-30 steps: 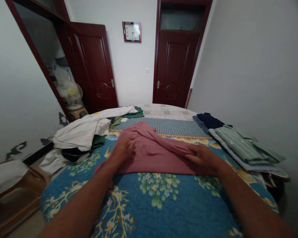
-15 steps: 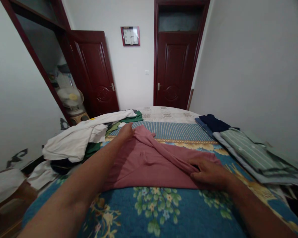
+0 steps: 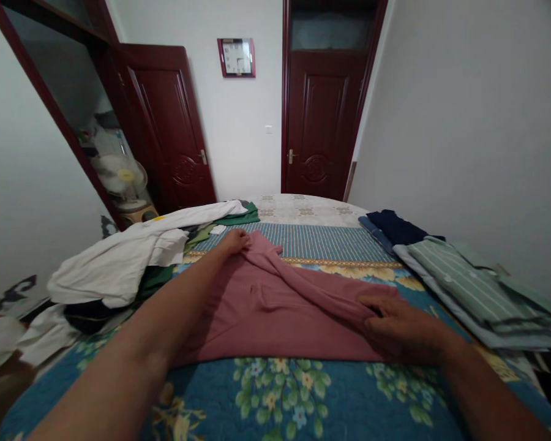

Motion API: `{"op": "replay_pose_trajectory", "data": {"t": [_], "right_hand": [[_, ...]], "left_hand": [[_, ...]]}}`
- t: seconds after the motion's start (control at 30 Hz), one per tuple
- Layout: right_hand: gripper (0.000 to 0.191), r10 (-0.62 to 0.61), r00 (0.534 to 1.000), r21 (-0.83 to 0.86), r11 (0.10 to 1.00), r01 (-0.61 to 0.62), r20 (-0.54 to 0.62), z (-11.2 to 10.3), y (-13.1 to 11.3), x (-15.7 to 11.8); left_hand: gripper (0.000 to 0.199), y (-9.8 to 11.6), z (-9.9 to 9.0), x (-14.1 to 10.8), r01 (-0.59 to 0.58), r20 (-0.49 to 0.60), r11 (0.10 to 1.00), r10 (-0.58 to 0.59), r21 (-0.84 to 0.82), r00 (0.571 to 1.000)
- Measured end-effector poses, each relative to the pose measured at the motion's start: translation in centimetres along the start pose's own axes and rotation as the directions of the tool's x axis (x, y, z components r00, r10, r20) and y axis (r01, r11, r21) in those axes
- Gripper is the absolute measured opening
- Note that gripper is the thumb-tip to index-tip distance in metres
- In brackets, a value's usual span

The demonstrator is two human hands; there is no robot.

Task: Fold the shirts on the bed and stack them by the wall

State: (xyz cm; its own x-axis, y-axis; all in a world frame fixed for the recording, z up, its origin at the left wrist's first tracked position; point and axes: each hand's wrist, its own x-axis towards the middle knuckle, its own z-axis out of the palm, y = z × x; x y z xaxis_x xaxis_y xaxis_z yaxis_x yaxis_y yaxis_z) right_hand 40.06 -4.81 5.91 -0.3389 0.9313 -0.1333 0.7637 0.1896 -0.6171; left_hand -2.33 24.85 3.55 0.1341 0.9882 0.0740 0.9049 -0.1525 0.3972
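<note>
A pink garment (image 3: pixel 275 312) lies spread across the blue floral bedcover (image 3: pixel 349 398), with a long fold running diagonally over it. At its far left corner, near the collar-like end, my left hand (image 3: pixel 235 241) is closed on the cloth. My right hand (image 3: pixel 390 321) pinches the garment's right part, where the fold ends, thumb and fingers pressed together on the fabric. Part of the left side of the garment is hidden behind my left forearm.
White clothes (image 3: pixel 114 263) are heaped over green and dark ones on the left. Folded garments, a striped green shirt (image 3: pixel 472 278) and a navy piece (image 3: pixel 397 228), lie along the right. A fan (image 3: pixel 119 176) stands beyond the left doorway.
The view has shifted slightly. My right hand has moved a little to the right with the cloth, and the garment's near edge appears slightly closer. Both hands keep their hold.
</note>
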Motion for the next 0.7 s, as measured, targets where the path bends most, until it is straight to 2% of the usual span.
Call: {"op": "replay_pose_trajectory", "data": {"t": [0.17, 0.3, 0.53, 0.6, 0.7], "right_hand": [[0.009, 0.026, 1.0, -0.012, 1.0, -0.026, -0.011, 0.3, 0.8, 0.4], [0.006, 0.067, 0.998, -0.055, 0.996, -0.068, -0.02, 1.1, 0.4, 0.7], [0.01, 0.052, 0.998, -0.015, 0.999, -0.052, -0.022, 0.9, 0.2, 0.7], [0.01, 0.05, 0.999, 0.011, 0.999, -0.05, -0.017, 0.8, 0.4, 0.9], [0.01, 0.054, 0.998, 0.027, 0.998, -0.054, -0.015, 0.8, 0.6, 1.0]], "left_hand": [[0.04, -1.1, -0.6, -0.5, 0.048, -0.06, 0.999, -0.047, 0.013, 0.997], [0.053, -0.7, -0.3, -0.5, 0.097, -0.077, 0.995, -0.095, 0.022, 0.993], [0.026, 0.8, -0.3, -0.5, 0.057, -0.071, 0.997, -0.061, -0.05, 0.996], [0.02, 1.0, -0.9, -0.7, 0.019, -0.088, 0.997, -0.026, -0.077, 0.996], [0.023, 1.1, -2.3, -1.4, -0.049, -0.1, 0.99, 0.036, -0.133, 0.994]]}}
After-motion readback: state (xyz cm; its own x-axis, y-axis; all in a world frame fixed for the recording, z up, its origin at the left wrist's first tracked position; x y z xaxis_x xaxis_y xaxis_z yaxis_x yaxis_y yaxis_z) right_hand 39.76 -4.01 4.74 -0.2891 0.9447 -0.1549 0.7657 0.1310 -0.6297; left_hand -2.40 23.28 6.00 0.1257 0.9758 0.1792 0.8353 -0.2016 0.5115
